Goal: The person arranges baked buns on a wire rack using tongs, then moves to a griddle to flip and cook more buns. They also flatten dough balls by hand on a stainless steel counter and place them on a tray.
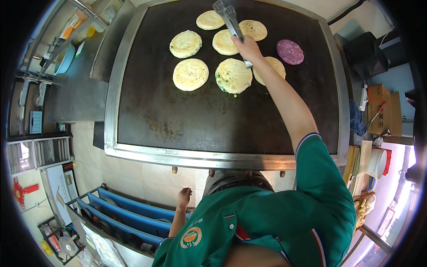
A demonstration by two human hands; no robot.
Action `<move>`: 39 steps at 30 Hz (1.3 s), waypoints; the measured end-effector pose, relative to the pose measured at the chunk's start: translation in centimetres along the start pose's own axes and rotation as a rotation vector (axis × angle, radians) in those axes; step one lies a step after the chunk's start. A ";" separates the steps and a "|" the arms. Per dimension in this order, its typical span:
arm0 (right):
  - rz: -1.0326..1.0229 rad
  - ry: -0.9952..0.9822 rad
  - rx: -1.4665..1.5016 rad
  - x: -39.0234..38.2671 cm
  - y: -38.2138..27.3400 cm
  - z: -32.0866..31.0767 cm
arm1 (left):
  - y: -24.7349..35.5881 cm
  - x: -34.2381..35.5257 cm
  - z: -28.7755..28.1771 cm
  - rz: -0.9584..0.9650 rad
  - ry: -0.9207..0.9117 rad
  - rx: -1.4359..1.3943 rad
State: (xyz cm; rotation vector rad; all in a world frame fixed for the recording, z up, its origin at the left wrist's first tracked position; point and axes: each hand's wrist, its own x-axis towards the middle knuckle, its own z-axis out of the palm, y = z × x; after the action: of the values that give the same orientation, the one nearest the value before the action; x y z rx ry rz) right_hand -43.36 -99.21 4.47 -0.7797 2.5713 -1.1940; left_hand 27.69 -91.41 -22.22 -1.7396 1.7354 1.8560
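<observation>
My right hand [247,48] is closed around a pair of metal tongs [230,20], reaching over the griddle [213,124]. The tongs' splayed tips point toward the far edge, above the pale flatbreads. Right below this hand lies a round flatbread with green flecks [233,76]. My forearm partly covers another flatbread [272,70]. Several more pale round flatbreads [186,43] are spread across the far half, and a purple one [290,52] sits to the right. My left hand [185,196] hangs low beside my body, short of the griddle's front rim, its fingers curled with nothing visible in them.
A raised metal rim [222,161] with small knobs below borders the griddle. Blue-walled bins [129,216] stand at lower left. A dark side counter [75,95] adjoins on the left. Cardboard boxes [383,109] and a white bucket [377,163] are at the right.
</observation>
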 end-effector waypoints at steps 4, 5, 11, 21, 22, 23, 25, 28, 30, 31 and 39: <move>0.014 -0.091 -0.016 -1.4 -0.5 0.7 | -0.4 -1.2 -0.2 -0.118 0.012 0.001; -0.016 -0.099 -0.013 -2.4 -0.5 0.4 | -0.6 -1.3 -0.4 -0.076 0.002 0.002; -0.282 0.053 -0.073 -10.8 0.2 -2.5 | -0.8 0.9 -2.6 -0.071 -0.052 0.103; -0.295 0.538 -0.410 -33.7 8.0 -21.4 | 5.7 6.7 -4.2 0.071 -0.486 0.515; -0.072 0.541 -0.324 -36.5 9.0 -23.6 | 6.3 6.4 -3.9 0.073 -0.508 0.583; 0.136 0.538 -0.221 -39.4 10.1 -25.7 | 6.8 6.3 -3.7 0.081 -0.530 0.644; 0.254 0.756 -0.187 -44.5 13.2 -28.8 | 7.5 5.7 -2.5 0.103 -0.557 0.733; 0.383 0.854 -0.249 -52.5 19.3 -33.6 | 7.9 3.6 0.9 0.125 -0.569 0.806; 0.399 0.858 -0.359 -58.1 24.5 -35.3 | 7.9 1.8 4.1 0.144 -0.574 0.841; 0.468 0.823 -0.440 -60.9 27.2 -36.0 | 8.0 0.7 5.7 0.150 -0.579 0.859; 0.691 0.554 -0.603 -72.6 44.2 -41.7 | 9.5 -8.6 17.7 0.212 -0.602 0.965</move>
State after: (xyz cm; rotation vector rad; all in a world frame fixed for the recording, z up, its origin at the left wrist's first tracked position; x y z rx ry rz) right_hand -15.28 -9.23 -4.50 0.4568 3.2515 -0.4455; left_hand 13.00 -77.10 -14.75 -0.5890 2.0243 1.0487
